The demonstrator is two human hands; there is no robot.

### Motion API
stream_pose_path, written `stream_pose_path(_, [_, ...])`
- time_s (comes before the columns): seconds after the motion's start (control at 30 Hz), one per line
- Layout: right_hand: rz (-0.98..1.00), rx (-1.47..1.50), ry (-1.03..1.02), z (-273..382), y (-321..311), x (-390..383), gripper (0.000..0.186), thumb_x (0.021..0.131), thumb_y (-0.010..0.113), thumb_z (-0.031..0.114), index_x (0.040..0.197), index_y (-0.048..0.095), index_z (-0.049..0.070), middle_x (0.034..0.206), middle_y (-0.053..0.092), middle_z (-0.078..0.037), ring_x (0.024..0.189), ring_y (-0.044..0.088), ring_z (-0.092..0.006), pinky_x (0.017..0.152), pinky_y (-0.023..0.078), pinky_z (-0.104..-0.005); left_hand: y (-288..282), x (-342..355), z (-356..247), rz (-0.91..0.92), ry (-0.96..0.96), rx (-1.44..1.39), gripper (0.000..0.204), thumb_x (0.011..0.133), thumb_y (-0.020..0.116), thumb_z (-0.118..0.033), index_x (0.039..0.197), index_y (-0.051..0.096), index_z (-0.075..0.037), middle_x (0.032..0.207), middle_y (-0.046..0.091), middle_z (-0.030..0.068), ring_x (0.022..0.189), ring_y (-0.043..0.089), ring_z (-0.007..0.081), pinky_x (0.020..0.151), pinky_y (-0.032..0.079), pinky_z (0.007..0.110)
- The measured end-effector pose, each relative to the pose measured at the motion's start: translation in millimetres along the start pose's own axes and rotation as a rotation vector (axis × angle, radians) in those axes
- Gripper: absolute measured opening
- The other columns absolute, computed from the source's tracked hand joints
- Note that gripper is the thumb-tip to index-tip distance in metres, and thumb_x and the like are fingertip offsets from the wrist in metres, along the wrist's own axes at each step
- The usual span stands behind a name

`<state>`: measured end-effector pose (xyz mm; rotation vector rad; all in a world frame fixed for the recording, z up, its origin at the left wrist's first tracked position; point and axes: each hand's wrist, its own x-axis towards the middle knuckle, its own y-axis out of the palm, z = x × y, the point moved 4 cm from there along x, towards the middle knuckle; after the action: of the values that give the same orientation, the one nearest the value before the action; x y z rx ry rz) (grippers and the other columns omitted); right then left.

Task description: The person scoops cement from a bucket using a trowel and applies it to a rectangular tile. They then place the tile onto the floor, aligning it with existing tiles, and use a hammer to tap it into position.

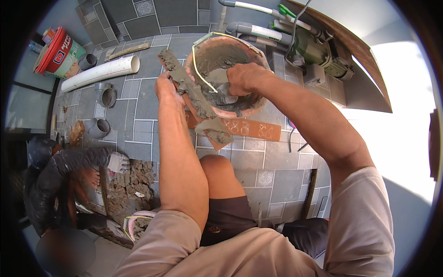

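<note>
My left hand [167,87] is closed on a terracotta tile strip [217,144] that slants across the bucket's left side, thickly smeared with wet grey mortar [210,129]. My right hand [242,79] is inside the pinkish bucket [255,107], its fingers closed on a trowel [226,96] whose handle is hidden by the hand; the metal blade sits in the mortar. A yellowish handle loops over the bucket. Another terracotta strip [260,132] lies flat on the paving just below the bucket, partly under the slanted one.
Co-workers [60,180] with gloved hands crouch at lower left beside a dug patch [136,189] and a second bucket [134,224]. A white pipe [97,74], grey fittings [106,96] and a paint bucket [62,60] lie upper left. A pump [314,55] with pipes stands upper right.
</note>
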<state>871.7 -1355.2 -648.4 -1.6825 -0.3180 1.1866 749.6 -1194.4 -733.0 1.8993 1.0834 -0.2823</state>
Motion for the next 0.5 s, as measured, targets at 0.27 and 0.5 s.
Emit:
stream_pose_path(0.27, [0.067,0.193,0.078,-57.2,-8.6,-27.8,0.028,0.081,0.057,0.018,0.089,0.077,0.0,0.091,0.076,-0.021,0.08,0.075,-0.0362,0.077,0.058,-0.0451,-13.8,9.6,-6.6,0.011,-0.027,-0.082,0.039,0.105,0.031,-0.025,0.119,0.05,0.007,0.097,0.065,0.0235,0.078,0.065,0.0329,0.071,0.057,0.048])
stream_pose_path(0.5, [-0.463,0.451,0.092,-98.8,-2.2,-130.7,0.031,0.092,0.063,0.025,0.093,0.071,-0.005,0.076,0.068,-0.015,0.07,0.063,-0.0239,0.068,0.049,-0.0395,-0.2,3.2,-12.9,-0.099,0.105,-0.212,0.036,0.103,0.033,-0.021,0.116,0.05,0.008,0.098,0.062,0.0222,0.08,0.063,0.0327,0.07,0.058,0.048])
